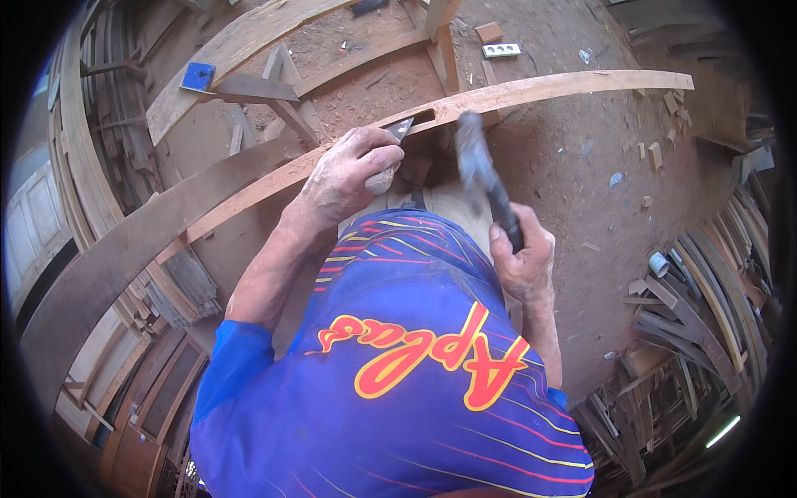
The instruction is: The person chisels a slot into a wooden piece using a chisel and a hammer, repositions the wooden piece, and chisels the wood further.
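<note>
A long pale wooden beam [573, 85] runs across in front of me, with a dark rectangular slot [422, 119] cut into its upper face. My left hand [355, 170] rests against the beam just left of that slot. Its fingers are closed on a chisel [402, 128], whose flat metal blade tip shows by the slot's left end; the rest of the tool is hidden by the hand. In my right hand [529, 256] is a hammer [486, 176], gripped by its dark handle. The hammer's head is smeared by motion and appears right of the slot, apart from the chisel.
Beyond the beam stands a wooden bench [249, 40] with a blue block-shaped object [198, 76] on it. A white power strip [501, 51] and small wood offcuts [655, 155] lie on the dirt floor. Stacked boards line the left and right sides, with a white cylinder [658, 265] at right.
</note>
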`<action>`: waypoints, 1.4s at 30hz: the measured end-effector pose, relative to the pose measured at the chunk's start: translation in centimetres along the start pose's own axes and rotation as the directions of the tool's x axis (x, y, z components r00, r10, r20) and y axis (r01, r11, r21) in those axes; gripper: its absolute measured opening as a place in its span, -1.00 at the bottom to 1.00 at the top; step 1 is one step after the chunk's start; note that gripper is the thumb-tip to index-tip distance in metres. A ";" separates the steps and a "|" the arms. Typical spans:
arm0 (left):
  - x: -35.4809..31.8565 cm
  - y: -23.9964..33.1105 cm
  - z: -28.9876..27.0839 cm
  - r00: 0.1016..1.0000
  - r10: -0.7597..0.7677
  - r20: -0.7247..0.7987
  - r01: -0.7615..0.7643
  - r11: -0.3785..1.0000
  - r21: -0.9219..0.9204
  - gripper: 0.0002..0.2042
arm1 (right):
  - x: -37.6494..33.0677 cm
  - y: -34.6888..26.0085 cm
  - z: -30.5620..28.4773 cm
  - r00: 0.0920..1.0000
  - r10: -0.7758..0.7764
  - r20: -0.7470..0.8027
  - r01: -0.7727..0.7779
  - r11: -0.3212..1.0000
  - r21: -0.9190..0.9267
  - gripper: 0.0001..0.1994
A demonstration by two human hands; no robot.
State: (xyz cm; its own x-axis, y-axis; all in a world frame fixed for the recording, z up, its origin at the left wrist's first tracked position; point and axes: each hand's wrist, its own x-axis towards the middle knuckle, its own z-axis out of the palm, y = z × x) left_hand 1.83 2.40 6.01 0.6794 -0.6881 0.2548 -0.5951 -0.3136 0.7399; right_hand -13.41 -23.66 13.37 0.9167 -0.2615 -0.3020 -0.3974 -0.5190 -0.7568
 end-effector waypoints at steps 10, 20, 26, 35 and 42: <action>0.8 0.5 0.1 0.993 -0.021 0.114 0.025 0.999 -0.037 -0.59 | -0.5 -0.4 0.1 0.857 -0.489 0.162 0.503 0.862 -0.057 -0.62; 1.6 1.5 -0.3 0.868 -0.373 0.329 0.449 0.873 -0.193 -0.66 | 0.4 0.1 -0.7 0.855 -0.482 0.193 0.518 0.819 -0.248 -0.55; 0.9 0.6 0.1 0.983 -0.080 0.167 0.092 0.994 -0.061 -0.61 | 1.1 0.5 -0.7 0.852 -0.482 0.203 0.519 0.829 -0.209 -0.54; 1.1 0.1 1.5 0.980 -0.129 0.153 0.140 0.988 -0.061 -0.55 | 2.0 0.6 -0.6 0.886 -0.410 0.216 0.462 0.816 -0.346 -0.59; 1.4 -0.1 1.3 0.958 -0.203 0.203 0.228 0.967 -0.111 -0.64 | 2.1 0.3 0.1 0.903 -0.343 0.259 0.420 0.828 -0.370 -0.61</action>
State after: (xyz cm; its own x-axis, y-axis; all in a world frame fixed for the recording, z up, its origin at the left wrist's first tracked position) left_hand 2.31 0.68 5.47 0.6845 -0.7283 -0.0323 -0.3731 -0.3880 0.8428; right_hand -11.55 -24.27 12.46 0.9748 0.1521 -0.1632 0.0410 -0.8413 -0.5390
